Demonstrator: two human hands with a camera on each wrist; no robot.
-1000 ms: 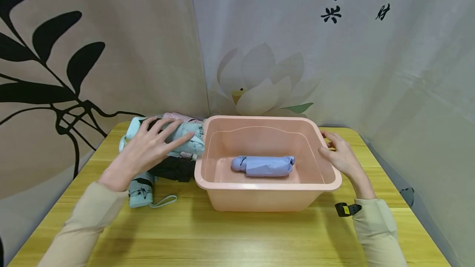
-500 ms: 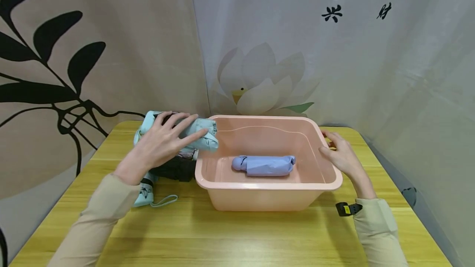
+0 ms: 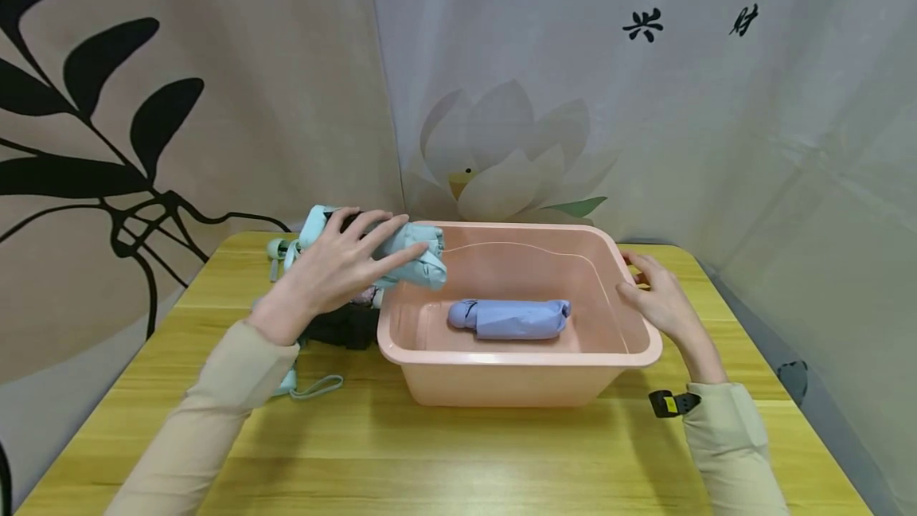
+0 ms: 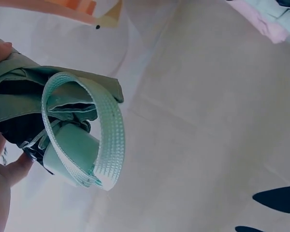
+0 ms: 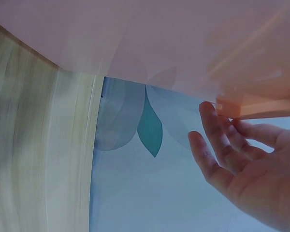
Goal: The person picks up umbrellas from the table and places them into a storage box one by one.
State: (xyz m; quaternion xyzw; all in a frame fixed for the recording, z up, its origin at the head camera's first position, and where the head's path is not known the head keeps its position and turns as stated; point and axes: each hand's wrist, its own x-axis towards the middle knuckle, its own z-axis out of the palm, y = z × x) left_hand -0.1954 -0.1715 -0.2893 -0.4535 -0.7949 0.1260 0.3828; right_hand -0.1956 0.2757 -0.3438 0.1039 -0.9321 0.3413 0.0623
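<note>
My left hand [image 3: 337, 269] grips a light blue folded umbrella [image 3: 424, 259], raised over the left rim of a pink plastic basin [image 3: 516, 358]. Its wrist loop [image 4: 111, 140] and pale green handle end [image 4: 75, 150] face the left wrist camera. At the basin's right side, my right hand [image 3: 655, 301] holds the rim, thumb over the edge; the right wrist view shows bent fingers [image 5: 217, 140] beneath the lip. A periwinkle folded umbrella [image 3: 519, 319] lies flat on the basin floor.
Left of the basin lie a black folded item [image 3: 347, 327] and a light blue item with a strap loop [image 3: 318, 387], partly hidden by the left arm. A small green handle [image 3: 275, 248] shows behind the hand. A printed curtain [image 3: 286, 102] backs the wooden table [image 3: 458, 460].
My left hand has lifted the light blue umbrella off the pile and carried it right, over the basin's left edge. The right hand and the basin stay in place.
</note>
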